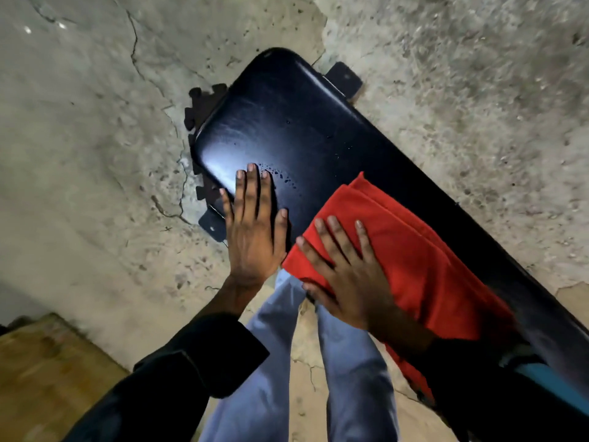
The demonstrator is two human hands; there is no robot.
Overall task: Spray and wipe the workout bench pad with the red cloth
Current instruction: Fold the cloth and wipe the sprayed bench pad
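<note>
Red cloth (411,250) lies folded on the near edge of the black bench pad (287,129); we judge it soft, light and limp, best handled under a flat palm. Our right hand (347,269) presses it with fingers spread, while our left hand (255,224) rests flat, fingers together, on the droplet-beaded vinyl, probably slippery.

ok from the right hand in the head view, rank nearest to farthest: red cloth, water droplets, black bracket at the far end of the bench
1. red cloth, directly under the right hand
2. water droplets, up-left on the pad, by the left hand's fingertips
3. black bracket, beyond the pad's far end

cloth (414,250) on pad (287,122), right of left hand (253,237)
</note>
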